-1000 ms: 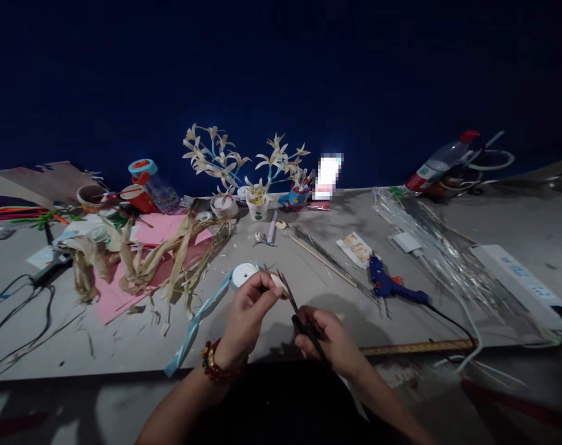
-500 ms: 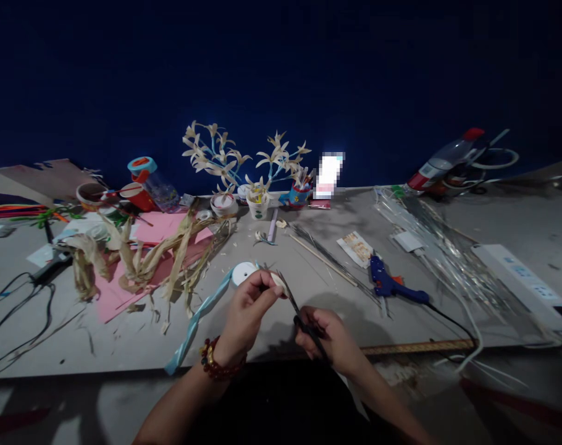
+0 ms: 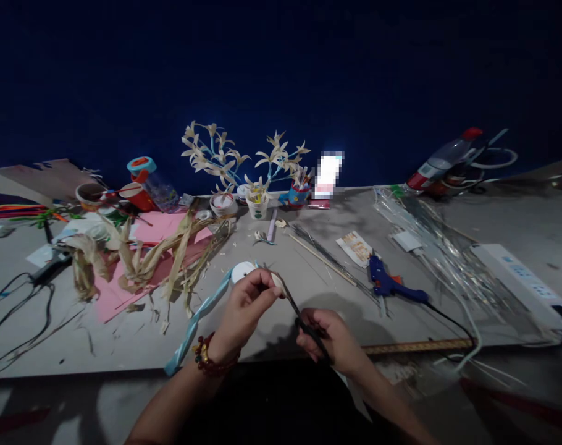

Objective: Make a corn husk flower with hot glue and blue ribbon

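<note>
My left hand [image 3: 251, 306] pinches a small pale piece of corn husk [image 3: 277, 282] between thumb and fingers. In my right hand [image 3: 327, 337] is a pair of black-handled scissors [image 3: 291, 303], its blades pointing up and left along the husk's edge. The blades look closed or nearly so. Just behind my left hand lies a white spool [image 3: 242, 272], from which a light-blue ribbon [image 3: 195, 324] trails to the table's front edge. Dried corn husks [image 3: 142, 266] lie in a heap over pink paper [image 3: 112, 293] on the left.
A blue glue gun [image 3: 392, 284] with its cord lies to the right, near a power strip [image 3: 522, 281]. Thin wires [image 3: 327, 253] lie beyond my hands. Husk flowers [image 3: 216, 151] in small pots stand at the back, beside a lit phone [image 3: 328, 175]. A bottle [image 3: 441, 161] leans at right.
The scissor blades have come closer together at the piece of husk. Both hands stay almost in place; my left wrist has shifted slightly left.
</note>
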Motion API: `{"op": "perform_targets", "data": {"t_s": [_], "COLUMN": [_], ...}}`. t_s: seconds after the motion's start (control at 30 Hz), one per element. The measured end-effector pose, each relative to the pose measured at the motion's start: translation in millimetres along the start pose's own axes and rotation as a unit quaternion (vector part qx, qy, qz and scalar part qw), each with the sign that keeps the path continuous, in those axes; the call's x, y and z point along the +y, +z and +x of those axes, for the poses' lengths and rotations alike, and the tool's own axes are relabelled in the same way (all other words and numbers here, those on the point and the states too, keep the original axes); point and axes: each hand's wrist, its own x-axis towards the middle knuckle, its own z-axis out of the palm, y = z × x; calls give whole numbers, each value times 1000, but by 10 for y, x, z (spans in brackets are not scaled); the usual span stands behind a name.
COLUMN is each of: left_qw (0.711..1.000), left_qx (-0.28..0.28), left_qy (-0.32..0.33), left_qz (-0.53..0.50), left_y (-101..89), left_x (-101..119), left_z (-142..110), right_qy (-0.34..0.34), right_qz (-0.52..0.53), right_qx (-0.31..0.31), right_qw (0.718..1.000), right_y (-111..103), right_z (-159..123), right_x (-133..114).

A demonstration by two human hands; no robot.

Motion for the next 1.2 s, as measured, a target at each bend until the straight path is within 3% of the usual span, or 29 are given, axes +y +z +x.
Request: {"op": "perform_targets", "data": {"t_s": [0.4, 1.2], "left_qw": [999, 999], "left_qx": [-29, -27], "left_qy": [-22, -24], "left_qz": [21, 26], "left_y": [2, 6], "left_x": [75, 79], "left_z": [31, 33], "right_qy": [23, 3], "right_qz": [11, -15], "right_qx": [-6, 3], "right_qw": [1000, 1000], "right_y": [-16, -21], "right_z": [-16, -2], "right_x": [-7, 52]}}
